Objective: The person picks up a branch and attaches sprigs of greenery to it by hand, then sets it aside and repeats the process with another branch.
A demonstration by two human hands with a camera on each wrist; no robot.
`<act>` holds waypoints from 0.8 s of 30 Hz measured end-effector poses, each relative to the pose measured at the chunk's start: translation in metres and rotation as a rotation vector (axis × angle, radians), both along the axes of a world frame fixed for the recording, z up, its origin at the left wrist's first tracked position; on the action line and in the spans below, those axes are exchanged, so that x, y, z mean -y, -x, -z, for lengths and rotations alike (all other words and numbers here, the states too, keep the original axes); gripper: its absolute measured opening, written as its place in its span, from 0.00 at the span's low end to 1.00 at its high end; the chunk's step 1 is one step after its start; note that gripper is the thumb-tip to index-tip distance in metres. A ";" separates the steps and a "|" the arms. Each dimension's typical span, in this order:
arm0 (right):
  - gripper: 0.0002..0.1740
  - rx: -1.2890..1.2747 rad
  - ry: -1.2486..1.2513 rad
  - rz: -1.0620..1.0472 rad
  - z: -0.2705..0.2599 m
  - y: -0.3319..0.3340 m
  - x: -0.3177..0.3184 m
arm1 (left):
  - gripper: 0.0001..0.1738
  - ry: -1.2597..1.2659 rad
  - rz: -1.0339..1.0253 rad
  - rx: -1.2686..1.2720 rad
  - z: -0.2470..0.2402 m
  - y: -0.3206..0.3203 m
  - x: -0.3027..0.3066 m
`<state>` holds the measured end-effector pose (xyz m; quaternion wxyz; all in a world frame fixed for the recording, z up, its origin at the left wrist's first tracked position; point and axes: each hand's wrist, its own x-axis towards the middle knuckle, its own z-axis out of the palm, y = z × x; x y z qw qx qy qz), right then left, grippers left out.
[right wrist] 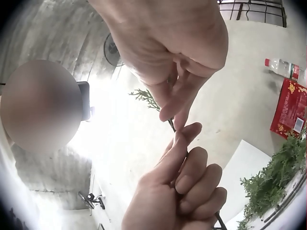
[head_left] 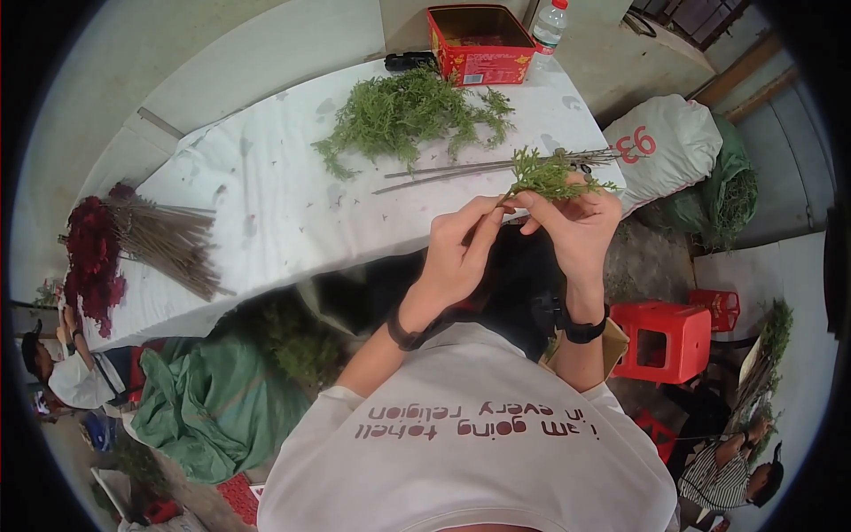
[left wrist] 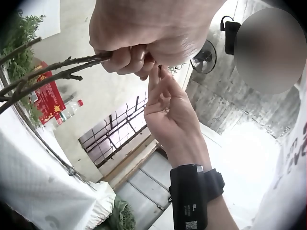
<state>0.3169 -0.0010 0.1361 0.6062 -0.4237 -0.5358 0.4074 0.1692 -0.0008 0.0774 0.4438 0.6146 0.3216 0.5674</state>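
Head view: left hand (head_left: 456, 257) curls around the bare brown stems of a feathery green sprig (head_left: 548, 176). It's held up over the near edge of the table (head_left: 266, 208), and right hand (head_left: 576, 222) pinches it just below the foliage.

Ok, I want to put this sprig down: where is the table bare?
Bare white cloth lies between the green pile and the red-flowered bundle. Crowded at the far end: red tin, bottle, loose sticks. Left hand and right hand hold the sprig near those sticks.
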 end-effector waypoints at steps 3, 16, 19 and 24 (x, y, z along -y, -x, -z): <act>0.07 0.010 -0.002 -0.022 0.000 0.000 -0.001 | 0.11 0.010 -0.014 -0.008 0.000 -0.001 0.001; 0.09 0.070 0.045 -0.108 0.007 -0.008 -0.011 | 0.09 0.056 -0.008 -0.041 0.004 0.001 -0.002; 0.09 0.048 0.028 -0.119 0.008 -0.006 -0.012 | 0.09 0.056 -0.019 -0.035 0.006 0.000 -0.003; 0.09 0.020 0.068 -0.140 0.013 -0.004 -0.013 | 0.08 0.064 -0.014 -0.055 0.008 0.002 -0.006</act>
